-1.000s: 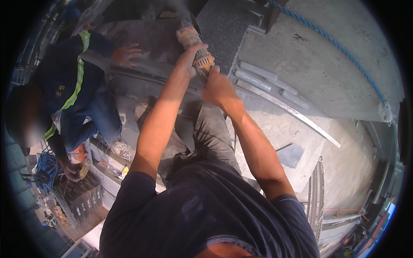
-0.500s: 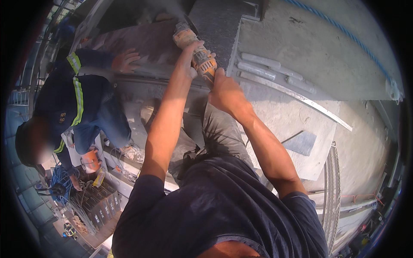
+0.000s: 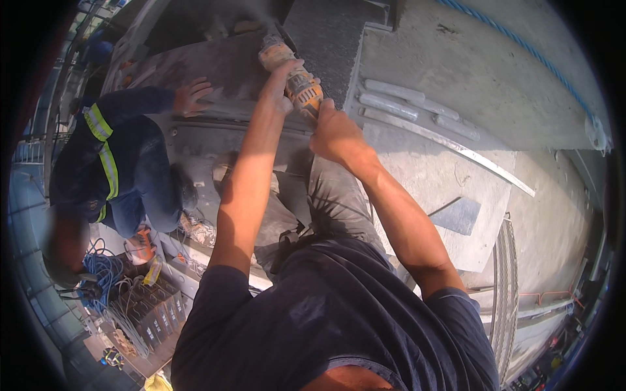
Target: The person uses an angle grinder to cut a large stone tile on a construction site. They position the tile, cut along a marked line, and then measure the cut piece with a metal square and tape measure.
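Both my hands are closed around a dusty orange and grey angle grinder (image 3: 304, 91). My left hand (image 3: 281, 85) wraps the front of its body, behind the gear head. At the rear handle, my right hand (image 3: 337, 133) grips with the thumb up along it. The thin disc (image 3: 287, 38) stands on edge at the seam between a dark speckled slab (image 3: 336, 49) and a brownish panel (image 3: 215, 68). Dust hangs around the disc and blurs whatever it touches there.
A co-worker in a dark reflective-striped jacket (image 3: 140, 153) crouches at my left, one hand (image 3: 192, 98) on the panel's near edge. Blue cables (image 3: 101, 277) lie below. Plastic-wrapped rods (image 3: 391, 104), a pale strip (image 3: 450, 148) and a grey offcut (image 3: 458, 215) lie right; a blue rope (image 3: 521, 49) hangs beyond.
The grinder and both my hands have shifted slightly left. The co-worker has bent lower, their head moving down and right, and the hand once by the cables no longer shows.
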The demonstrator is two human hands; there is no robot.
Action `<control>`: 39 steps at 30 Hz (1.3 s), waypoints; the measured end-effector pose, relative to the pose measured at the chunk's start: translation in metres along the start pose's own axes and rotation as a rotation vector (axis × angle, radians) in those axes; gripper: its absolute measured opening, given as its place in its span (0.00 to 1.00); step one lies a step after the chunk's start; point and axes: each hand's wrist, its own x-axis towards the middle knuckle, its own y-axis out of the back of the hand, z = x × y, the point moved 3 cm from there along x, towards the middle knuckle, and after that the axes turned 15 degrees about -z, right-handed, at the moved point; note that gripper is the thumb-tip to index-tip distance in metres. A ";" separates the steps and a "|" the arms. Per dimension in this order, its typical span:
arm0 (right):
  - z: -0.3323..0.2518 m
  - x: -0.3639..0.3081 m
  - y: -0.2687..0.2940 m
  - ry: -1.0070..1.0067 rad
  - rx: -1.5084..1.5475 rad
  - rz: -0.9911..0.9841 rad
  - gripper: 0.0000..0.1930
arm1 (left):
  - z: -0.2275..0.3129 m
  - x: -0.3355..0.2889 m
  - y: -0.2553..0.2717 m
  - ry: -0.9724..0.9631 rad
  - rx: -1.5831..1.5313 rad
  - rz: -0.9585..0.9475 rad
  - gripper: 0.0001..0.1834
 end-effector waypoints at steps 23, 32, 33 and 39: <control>0.018 -0.027 -0.005 0.007 -0.045 -0.044 0.31 | -0.020 -0.015 -0.014 0.006 0.017 -0.012 0.21; 0.009 -0.010 -0.005 0.031 0.006 -0.003 0.27 | -0.004 -0.006 0.000 0.019 0.077 0.001 0.24; 0.009 -0.009 -0.005 0.025 0.010 0.003 0.27 | -0.003 -0.007 -0.002 0.037 0.066 0.008 0.24; 0.014 -0.009 -0.005 0.057 0.015 0.009 0.27 | -0.011 -0.014 -0.009 0.038 0.058 -0.018 0.22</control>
